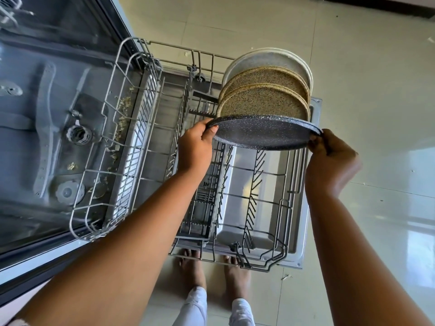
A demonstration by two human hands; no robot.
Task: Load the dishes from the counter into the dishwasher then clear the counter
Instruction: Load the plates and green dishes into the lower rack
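Both arms are reaching forward over the pulled-out lower rack [294, 184]. Left hand [195, 147] is gripping the dark speckled plate [266, 134] at its left rim, thumb on top. Right hand [329, 156] is pinching the right rim. The plate is hanging nearly flat above the rack's far end, covering the bottoms of two tan speckled plates [263, 107] and a pale plate [268, 58] standing on edge; contact unclear. Rack is grey wire, plates round and matte.

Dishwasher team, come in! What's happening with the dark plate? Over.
Left hand, right hand: both gripping dark plate by its rim. Plate tilted above lower rack, next to three standing plates. Nothing seen blocking tines below.
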